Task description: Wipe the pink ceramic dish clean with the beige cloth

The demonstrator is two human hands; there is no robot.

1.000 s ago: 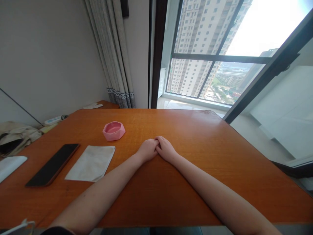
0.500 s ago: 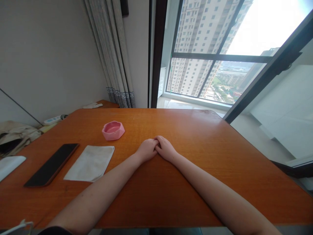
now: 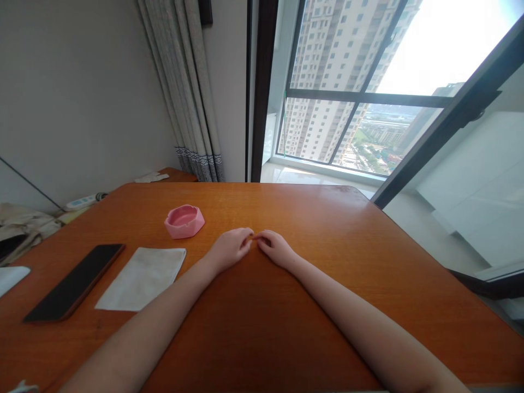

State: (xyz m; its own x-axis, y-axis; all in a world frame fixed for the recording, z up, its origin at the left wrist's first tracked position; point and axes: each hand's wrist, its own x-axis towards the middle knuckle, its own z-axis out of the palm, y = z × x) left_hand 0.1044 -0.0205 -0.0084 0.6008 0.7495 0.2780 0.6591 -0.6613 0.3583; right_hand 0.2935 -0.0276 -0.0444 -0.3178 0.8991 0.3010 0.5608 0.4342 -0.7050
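Note:
My left hand [image 3: 230, 248] rests over the wooden table, fingers loosely bent, with a gap between thumb and fingers and nothing visible in it. Facing it, my right hand [image 3: 275, 249] is loosely curved too, its thumb apart from the forefinger, and I see nothing held there. The fingertips of the two hands meet or nearly meet; I cannot tell which. A pink angular ashtray [image 3: 184, 221] sits left of and beyond my left hand. Beside my left forearm lies a folded white cloth [image 3: 141, 278], its right edge close to the arm.
A flat black slab with a brown edge [image 3: 76, 283] lies left of the cloth. At the table's left side are a white power strip [image 3: 84, 202] and crumpled beige fabric [image 3: 24, 224]. The table [image 3: 311, 218] ends before a curtain [image 3: 188, 109] and a large window.
My hands were clasped, one over the other; now they have come apart, the left one shifting leftward. The view has tilted slightly, and the table things sit a little further left and lower.

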